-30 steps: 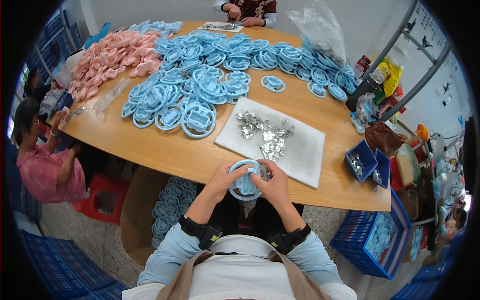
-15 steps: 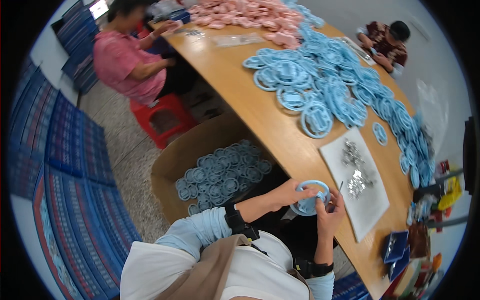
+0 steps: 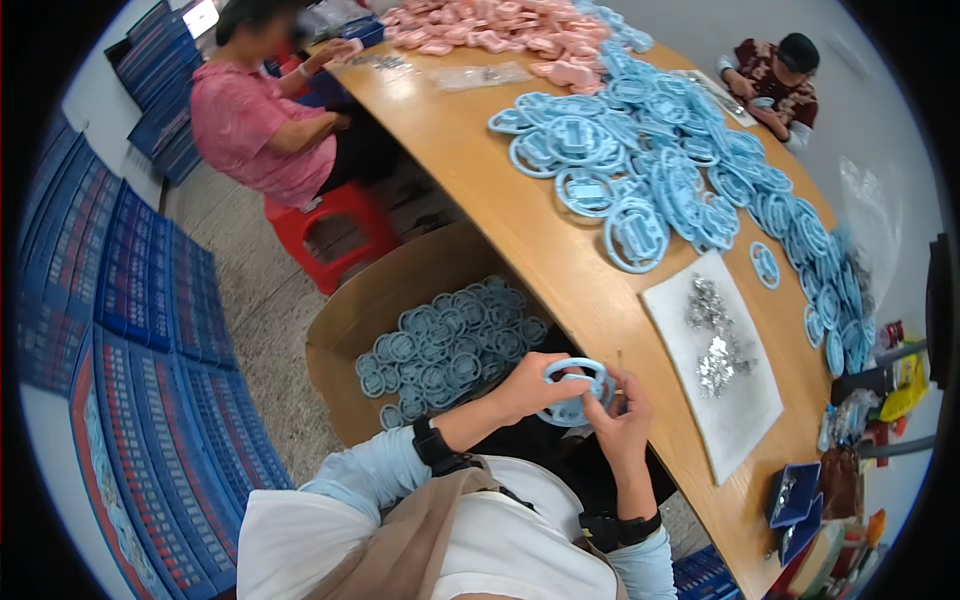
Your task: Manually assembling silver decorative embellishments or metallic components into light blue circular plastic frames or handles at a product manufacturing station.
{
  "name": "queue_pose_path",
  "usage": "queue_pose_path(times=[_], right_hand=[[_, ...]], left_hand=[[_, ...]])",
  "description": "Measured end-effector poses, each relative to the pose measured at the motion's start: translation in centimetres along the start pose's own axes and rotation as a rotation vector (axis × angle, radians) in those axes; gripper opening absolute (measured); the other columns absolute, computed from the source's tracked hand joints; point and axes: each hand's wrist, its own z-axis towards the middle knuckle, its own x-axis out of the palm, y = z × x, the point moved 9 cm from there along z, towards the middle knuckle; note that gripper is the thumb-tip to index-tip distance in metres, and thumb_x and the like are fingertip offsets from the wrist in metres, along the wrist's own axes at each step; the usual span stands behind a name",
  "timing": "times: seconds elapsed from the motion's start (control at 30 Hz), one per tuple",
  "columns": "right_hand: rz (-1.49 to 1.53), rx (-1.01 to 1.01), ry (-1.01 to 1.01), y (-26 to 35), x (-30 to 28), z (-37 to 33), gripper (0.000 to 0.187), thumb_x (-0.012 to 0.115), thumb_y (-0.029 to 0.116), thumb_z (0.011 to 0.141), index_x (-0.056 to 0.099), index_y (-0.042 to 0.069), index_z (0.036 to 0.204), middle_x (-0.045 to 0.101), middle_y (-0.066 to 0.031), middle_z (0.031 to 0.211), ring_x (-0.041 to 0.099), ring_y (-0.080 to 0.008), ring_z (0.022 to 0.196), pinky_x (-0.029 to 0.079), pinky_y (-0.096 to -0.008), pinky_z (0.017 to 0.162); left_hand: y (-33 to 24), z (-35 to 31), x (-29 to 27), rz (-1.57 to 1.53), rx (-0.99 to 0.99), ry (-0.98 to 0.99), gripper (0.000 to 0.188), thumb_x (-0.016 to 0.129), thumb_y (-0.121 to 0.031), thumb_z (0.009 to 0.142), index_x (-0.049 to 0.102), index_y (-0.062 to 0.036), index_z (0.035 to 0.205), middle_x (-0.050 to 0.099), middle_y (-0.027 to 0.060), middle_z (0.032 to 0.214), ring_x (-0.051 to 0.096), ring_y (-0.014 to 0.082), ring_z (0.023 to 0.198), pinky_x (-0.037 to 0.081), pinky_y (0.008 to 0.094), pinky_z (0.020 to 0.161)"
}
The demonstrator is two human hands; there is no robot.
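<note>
- At the near edge of a long curved wooden worktable [image 3: 560, 265], a person holds a round light-blue plastic ring part [image 3: 574, 392] in both hands, just off the table's edge and above the lap
- The left hand [image 3: 528, 385] grips the ring's left rim, fingers curled and pressed around the plastic, thumb on the near side
- The right hand [image 3: 620, 420] meets the ring at its right rim; its fingertips pinch at the edge of the part, though whether a small piece sits between them cannot be told
- Both wrists carry dark bands, and pale-blue sleeves run down to a beige apron over a white top
- Below and left of the hands, an open brown cardboard box [image 3: 350, 320] stands on the floor, filled with more of the same light-blue ring parts [image 3: 445, 345]
- On the table just right of the hands lies a flat white sheet [image 3: 745, 410] bearing a scatter of small silvery metal pieces [image 3: 715, 340]
- Farther along the tabletop spreads a broad heap of light-blue ring parts [image 3: 660, 170], and beyond it a pile of pink plastic parts [image 3: 500, 25]
- A seated person in a pink shirt [image 3: 255, 120] works at the table's left side on a red plastic stool [image 3: 330, 225]; another person in a dark patterned top [image 3: 775, 80] sits at the far end
- Stacks of blue crates [image 3: 140, 330] line the floor to the left, and small blue trays [image 3: 795, 500] sit near the table's right end
</note>
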Motion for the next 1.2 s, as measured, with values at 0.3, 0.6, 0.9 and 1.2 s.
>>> queue_pose_path(times=[0.3,0.6,0.9,1.2], right_hand=[[-0.287,-0.321,-0.069,2.9,-1.8,-0.4,0.034,0.069,0.013,0.072,0.061,0.004,0.104,0.056,-0.0151,0.099,0.059,-0.0280,0.081,0.049,-0.0333,0.067],[-0.427,-0.251,-0.487,-2.2,-14.4,-3.6,0.010,0.060,0.001,0.078,0.064,0.001,0.088,0.057,-0.0076,0.068,0.046,-0.0119,0.051,0.035,-0.0246,0.046],[-0.599,-0.148,-0.648,-6.7,-21.2,-7.7,0.011,0.058,0.001,0.080,0.064,-0.001,0.088,0.055,-0.0039,0.067,0.039,-0.0081,0.049,0.030,-0.0226,0.045],[-0.705,-0.198,-0.566,-5.3,-19.4,-6.9,0.008,0.056,0.000,0.080,0.061,-0.001,0.087,0.046,-0.0068,0.069,0.044,-0.0157,0.054,0.035,-0.0268,0.049]], left_hand=[[0.4,-0.8,-8.0,0.085,0.040,-0.300,0.015,0.065,-0.013,0.080,0.065,0.0002,0.088,0.062,0.0011,0.077,0.055,0.0065,0.069,0.046,0.0232,0.063],[10.2,-4.9,-27.0,0.379,-0.072,-0.901,0.048,0.068,-0.033,0.079,0.057,0.0041,0.107,0.060,0.0120,0.102,0.057,0.0184,0.094,0.044,0.0307,0.081],[21.7,-9.5,-30.9,0.353,-0.390,-0.783,0.035,0.069,-0.036,0.078,0.064,-0.0007,0.082,0.061,0.0045,0.077,0.055,0.0141,0.069,0.043,0.0308,0.061],[34.4,-16.1,-28.5,0.573,-0.882,-0.480,0.040,0.065,-0.038,0.074,0.063,0.0012,0.070,0.062,0.0119,0.067,0.058,0.0199,0.057,0.044,0.0355,0.050]])
